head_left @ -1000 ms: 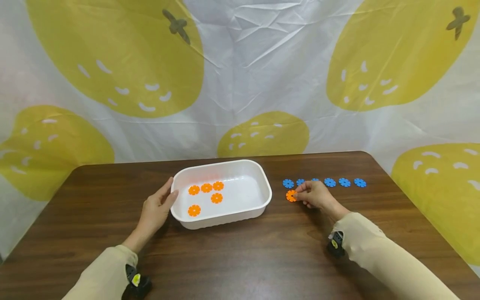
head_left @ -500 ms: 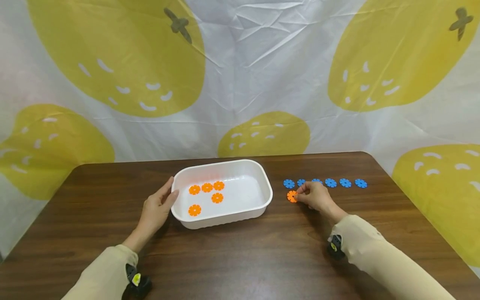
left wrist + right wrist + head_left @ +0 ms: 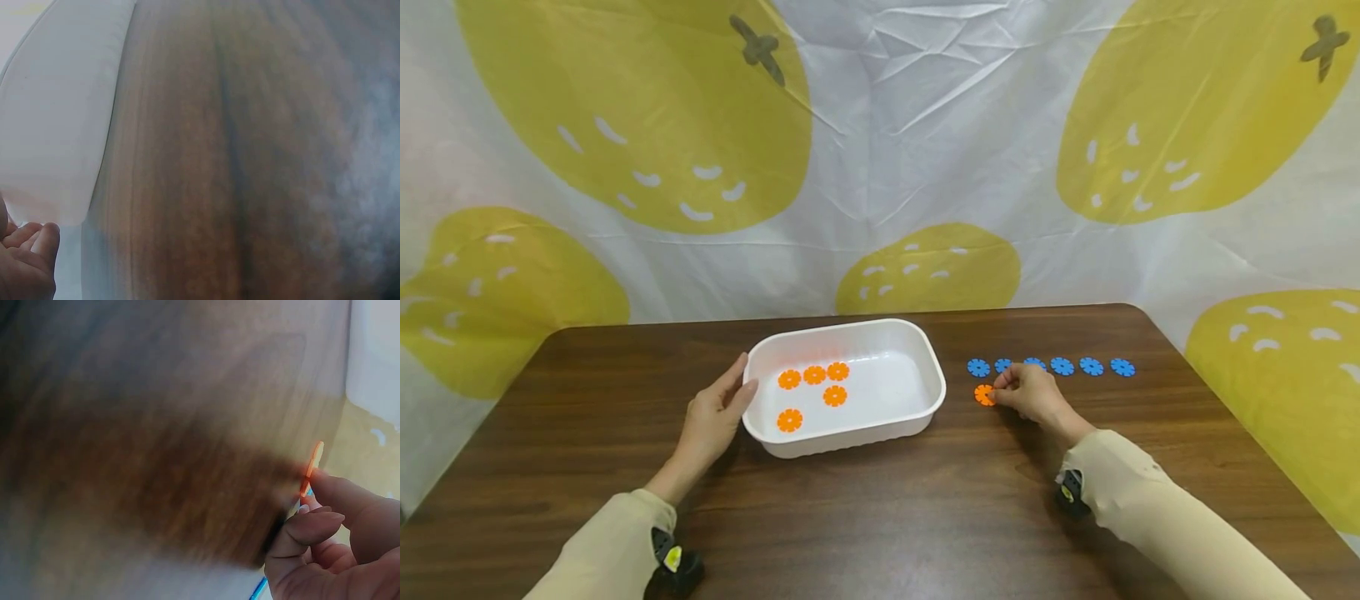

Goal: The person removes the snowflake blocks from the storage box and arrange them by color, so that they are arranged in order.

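My left hand (image 3: pixel 710 423) grips the left end of a white plastic basin (image 3: pixel 857 436), thumb over the rim and fingers along the outer wall. Several orange notched discs (image 3: pixel 835 396), shaped like snowflake building pieces, lie flat inside it. To the right of the basin, my right hand (image 3: pixel 1036 397) pinches another orange notched disc (image 3: pixel 982 395) between thumb and fingertips, low over the table. The right wrist view catches this orange disc (image 3: pixel 314 464) edge-on at the fingertips. Just behind that hand runs a row of blue notched discs (image 3: pixel 1062 367), partly covered by the fingers.
The dark wooden table (image 3: pixel 880 517) ends at a back edge against a hanging white cloth (image 3: pixel 880 150) with large yellow fruit prints. Each wrist carries a black strapped camera, the left one (image 3: pixel 673 562) close to the table's near side.
The orange disc at my right fingertips has shifted very slightly, tilting a little lower. My left hand and the basin stay in place.
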`<act>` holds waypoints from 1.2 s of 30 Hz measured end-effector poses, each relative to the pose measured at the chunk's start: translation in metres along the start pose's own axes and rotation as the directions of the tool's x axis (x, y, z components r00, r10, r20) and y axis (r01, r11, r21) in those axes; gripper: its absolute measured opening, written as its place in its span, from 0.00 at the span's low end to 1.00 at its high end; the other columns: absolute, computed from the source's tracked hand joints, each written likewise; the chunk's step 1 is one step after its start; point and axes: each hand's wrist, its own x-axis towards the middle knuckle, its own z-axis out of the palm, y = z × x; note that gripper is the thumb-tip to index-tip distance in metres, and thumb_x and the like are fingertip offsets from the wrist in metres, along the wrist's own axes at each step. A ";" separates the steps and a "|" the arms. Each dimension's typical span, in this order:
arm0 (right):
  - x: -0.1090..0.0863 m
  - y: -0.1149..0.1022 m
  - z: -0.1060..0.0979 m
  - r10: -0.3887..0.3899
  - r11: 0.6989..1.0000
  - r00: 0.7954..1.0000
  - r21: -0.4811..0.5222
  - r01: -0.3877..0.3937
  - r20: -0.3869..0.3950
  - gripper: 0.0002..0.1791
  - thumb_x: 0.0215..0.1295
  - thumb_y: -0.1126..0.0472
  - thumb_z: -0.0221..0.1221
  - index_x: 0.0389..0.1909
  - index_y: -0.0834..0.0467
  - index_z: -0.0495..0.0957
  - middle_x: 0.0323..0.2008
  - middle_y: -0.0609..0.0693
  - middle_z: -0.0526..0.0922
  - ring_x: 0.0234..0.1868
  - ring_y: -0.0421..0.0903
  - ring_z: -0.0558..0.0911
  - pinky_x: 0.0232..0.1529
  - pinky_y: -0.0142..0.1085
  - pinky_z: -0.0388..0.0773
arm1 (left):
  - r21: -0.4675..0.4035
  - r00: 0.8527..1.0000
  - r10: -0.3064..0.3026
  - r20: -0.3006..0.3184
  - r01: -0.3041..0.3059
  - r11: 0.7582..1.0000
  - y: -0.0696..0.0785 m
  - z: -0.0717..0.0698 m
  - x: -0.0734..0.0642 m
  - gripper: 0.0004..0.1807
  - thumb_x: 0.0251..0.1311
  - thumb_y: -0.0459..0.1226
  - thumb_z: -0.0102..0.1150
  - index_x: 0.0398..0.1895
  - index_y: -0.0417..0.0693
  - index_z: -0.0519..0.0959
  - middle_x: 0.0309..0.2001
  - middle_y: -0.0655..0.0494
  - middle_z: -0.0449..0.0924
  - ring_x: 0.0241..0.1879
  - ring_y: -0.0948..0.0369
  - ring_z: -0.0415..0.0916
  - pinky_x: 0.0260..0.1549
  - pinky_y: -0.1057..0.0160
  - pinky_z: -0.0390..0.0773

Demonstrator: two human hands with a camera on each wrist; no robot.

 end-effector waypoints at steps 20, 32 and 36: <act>-0.004 -0.048 0.008 -0.117 0.958 0.993 0.263 0.116 -0.012 0.11 0.63 0.66 0.59 0.41 0.70 0.74 0.21 0.49 0.74 0.14 0.37 0.66 0.15 0.27 0.66 | 0.009 1.000 0.013 -0.004 -0.013 1.000 -0.001 -0.002 0.002 0.27 0.67 0.41 0.51 0.67 0.41 0.63 0.65 0.45 0.64 0.62 0.47 0.67 0.59 0.50 0.68; -0.003 -0.130 0.066 -0.301 0.889 0.950 0.386 0.247 0.085 0.08 0.60 0.69 0.60 0.38 0.70 0.75 0.17 0.46 0.69 0.14 0.38 0.65 0.16 0.27 0.63 | -0.004 1.000 0.007 0.002 -0.007 1.000 -0.001 -0.001 0.001 0.28 0.67 0.41 0.51 0.67 0.41 0.63 0.65 0.45 0.64 0.62 0.47 0.66 0.59 0.51 0.68; 0.000 -0.146 0.087 -0.313 0.890 0.935 0.394 0.229 0.164 0.10 0.58 0.69 0.61 0.39 0.71 0.75 0.17 0.45 0.69 0.15 0.38 0.66 0.18 0.27 0.65 | -0.001 1.000 0.011 0.000 -0.011 1.000 0.000 0.000 0.000 0.27 0.67 0.41 0.51 0.67 0.40 0.63 0.65 0.44 0.64 0.63 0.47 0.66 0.59 0.51 0.68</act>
